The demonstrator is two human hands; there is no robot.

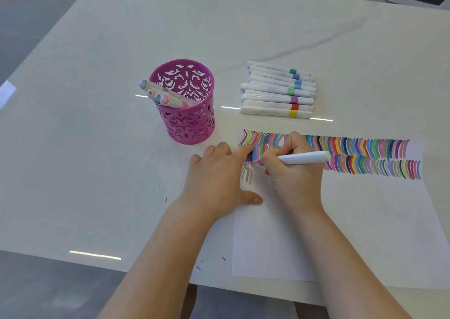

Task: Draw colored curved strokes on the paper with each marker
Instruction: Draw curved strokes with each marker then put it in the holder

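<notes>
Head view. The right hand [292,170] held a white marker [303,157] in a closed writing grip, barrel pointing right, tip hidden behind the fingers near the left end of the paper [365,221]. The left hand [216,172] lay flat and open, holding nothing, its fingers pressing the paper's left edge to the table [97,160]. Two rows of coloured curved strokes [365,148] crossed the top of the sheet; a third row had only a few strokes at the left. Nine capped markers [277,90] lay in a row beyond the paper, and four more stood in a magenta cup [187,109] to the left. Likely risks: the heel of the drawing hand, resting over the strokes, could smear damp ink; the sheet could slide should the left hand lift; a stroke begun too near the edge could run onto the table, which already carried small ink flecks.
</notes>
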